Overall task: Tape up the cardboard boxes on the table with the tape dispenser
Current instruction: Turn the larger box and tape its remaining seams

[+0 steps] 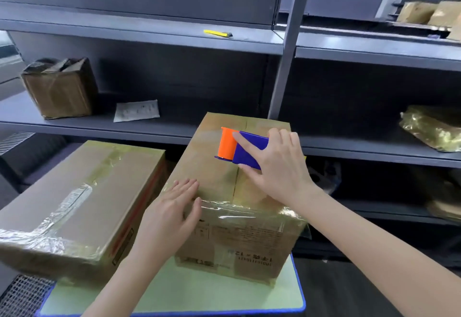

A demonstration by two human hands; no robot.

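Your right hand [279, 167] grips the dispenser [243, 148] atop the box [224, 167]; your left hand [172, 207] presses flat on its edge.

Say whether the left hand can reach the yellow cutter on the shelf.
Likely yes: the left hand rests flat on the box, holding nothing, and nothing blocks its way to the yellow cutter.
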